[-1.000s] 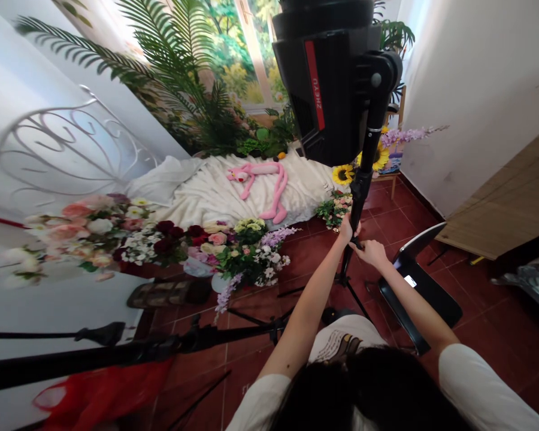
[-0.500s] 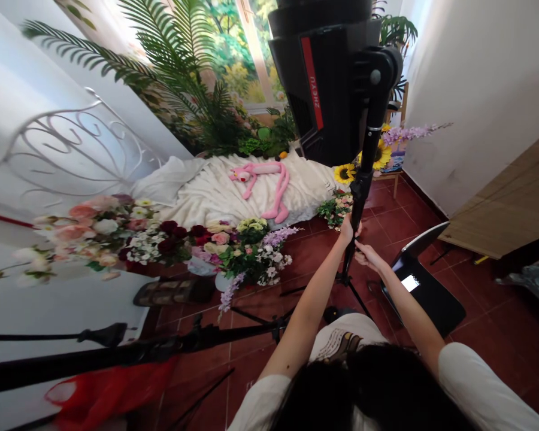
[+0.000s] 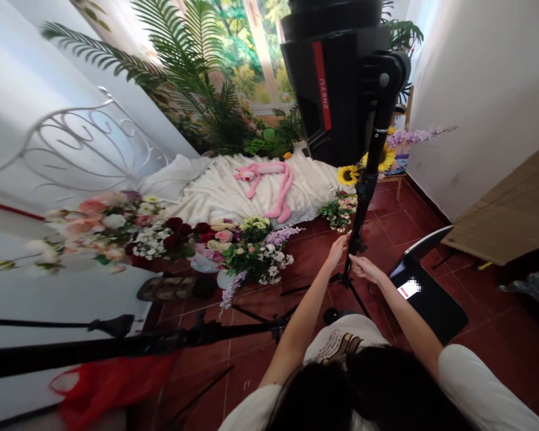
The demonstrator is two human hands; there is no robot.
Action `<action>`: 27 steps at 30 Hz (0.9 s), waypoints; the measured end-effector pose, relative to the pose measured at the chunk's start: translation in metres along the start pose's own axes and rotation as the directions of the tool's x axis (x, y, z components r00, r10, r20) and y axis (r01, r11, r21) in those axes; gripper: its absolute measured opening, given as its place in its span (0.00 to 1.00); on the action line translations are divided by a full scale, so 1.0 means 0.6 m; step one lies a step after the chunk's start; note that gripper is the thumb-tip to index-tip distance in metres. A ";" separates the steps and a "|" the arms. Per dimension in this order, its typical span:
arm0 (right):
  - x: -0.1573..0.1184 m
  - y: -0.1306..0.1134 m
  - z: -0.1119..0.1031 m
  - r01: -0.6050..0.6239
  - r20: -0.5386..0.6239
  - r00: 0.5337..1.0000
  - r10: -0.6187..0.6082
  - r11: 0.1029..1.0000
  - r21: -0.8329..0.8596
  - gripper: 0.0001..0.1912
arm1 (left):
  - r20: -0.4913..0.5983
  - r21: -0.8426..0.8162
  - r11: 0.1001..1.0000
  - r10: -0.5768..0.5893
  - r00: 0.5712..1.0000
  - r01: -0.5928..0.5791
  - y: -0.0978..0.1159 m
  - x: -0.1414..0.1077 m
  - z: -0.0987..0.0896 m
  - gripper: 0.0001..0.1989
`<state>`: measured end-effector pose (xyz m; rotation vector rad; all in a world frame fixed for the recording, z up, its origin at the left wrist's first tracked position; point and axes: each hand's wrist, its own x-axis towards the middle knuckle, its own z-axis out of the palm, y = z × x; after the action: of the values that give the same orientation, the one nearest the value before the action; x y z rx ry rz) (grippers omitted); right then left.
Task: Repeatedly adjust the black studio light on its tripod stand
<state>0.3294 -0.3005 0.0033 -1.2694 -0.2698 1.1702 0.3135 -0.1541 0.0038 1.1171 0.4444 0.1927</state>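
A black studio light [image 3: 336, 96] with a red stripe sits atop a black light stand [image 3: 362, 206] right in front of me. My left hand [image 3: 338, 250] is at the stand's pole from the left, fingers curled against it and partly hidden. Just below, on the right, my right hand [image 3: 367, 269] has its fingers closed at the pole; the fingertips are too small to make out exactly. A small knob [image 3: 363, 247] sticks out of the pole above my right hand. The stand's legs spread on the red tiled floor.
A second black stand [image 3: 161, 341] crosses the lower left, near a red bag [image 3: 112, 383]. A black chair [image 3: 431, 293] stands right, with a lit phone [image 3: 408, 289] on it. Flowers [image 3: 251, 251] line the bed [image 3: 197, 194], where a pink plush toy [image 3: 269, 173] lies.
Both hands have slid lower along the pole. My left hand's fingers no longer show around the pole's right side. The view has shifted slightly.
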 end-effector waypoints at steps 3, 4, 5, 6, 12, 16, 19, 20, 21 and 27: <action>0.015 0.025 0.020 -0.040 0.053 0.998 0.043 0.998 -0.056 0.31 | -0.146 0.040 0.979 -0.193 0.970 0.201 -0.069 -0.088 -0.091 0.14; 0.024 0.029 0.027 -0.050 0.077 0.996 0.054 0.997 -0.055 0.30 | -0.189 0.037 0.973 -0.219 0.957 0.230 -0.090 -0.123 -0.125 0.14; 0.035 0.031 0.035 -0.057 0.101 0.993 0.062 0.997 -0.050 0.30 | -0.242 0.031 0.966 -0.240 0.940 0.255 -0.109 -0.159 -0.160 0.14; 0.048 0.031 0.044 -0.062 0.126 0.990 0.067 0.997 -0.045 0.30 | -0.326 0.019 0.959 -0.262 0.908 0.283 -0.125 -0.195 -0.195 0.13; 0.137 0.020 0.127 -0.129 0.332 0.929 0.163 0.984 -0.123 0.31 | -0.783 -0.086 0.983 -0.167 0.600 0.161 -0.147 -0.384 -0.387 0.16; 0.180 0.022 0.220 -0.122 0.460 0.855 0.241 0.955 -0.272 0.30 | -0.934 -0.085 0.996 -0.084 0.347 0.012 -0.114 -0.470 -0.463 0.21; 0.202 0.025 0.303 -0.080 0.549 0.779 0.303 0.916 -0.393 0.30 | -0.975 -0.030 0.995 -0.007 0.222 -0.098 -0.076 -0.500 -0.481 0.22; 0.209 0.026 0.332 -0.064 0.572 0.752 0.327 0.900 -0.431 0.29 | -0.980 0.010 0.990 0.038 0.197 -0.140 -0.061 -0.502 -0.480 0.22; 0.214 0.026 0.362 -0.050 0.592 0.726 0.350 0.886 -0.462 0.28 | -0.978 0.069 0.980 0.104 0.182 -0.187 -0.044 -0.501 -0.476 0.22; 0.230 0.013 0.530 0.110 0.649 0.672 0.357 0.819 -0.564 0.19 | -0.863 0.446 0.823 0.500 0.076 -0.352 0.046 -0.463 -0.422 0.21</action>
<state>0.1568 -0.0037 0.0505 -1.2522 -1.2389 1.7914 -0.0442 -0.0359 0.0057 1.1012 1.2796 1.5461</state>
